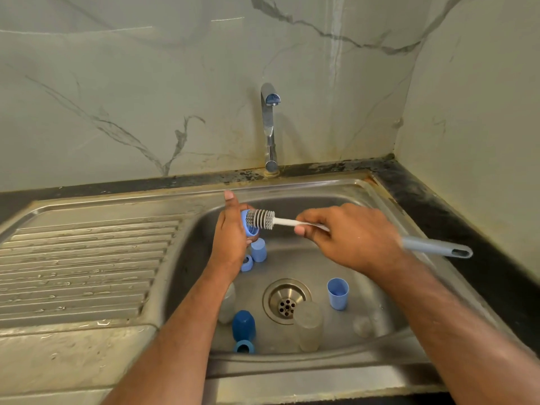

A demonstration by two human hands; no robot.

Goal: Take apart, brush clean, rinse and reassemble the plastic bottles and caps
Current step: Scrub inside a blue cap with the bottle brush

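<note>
As brush [261,219] enters, cap [249,229] looks lt blue.

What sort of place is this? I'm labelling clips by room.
Most likely a home kitchen sink corner: a stainless steel sink with a ribbed drainboard, a chrome tap, and a marble-look backsplash.

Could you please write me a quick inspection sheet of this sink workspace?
Surface: steel sink basin, ribbed drainboard at left.
Job's things: bottle brush bristles at a blue cap; blue caps and clear bottles stand around the drain.
Clutter: nothing seen.
Grips: left hand holds the cap; right hand holds the brush handle.
Cables: nothing seen.
Surroundings: tap not running, marble wall, stained dark counter.
</note>
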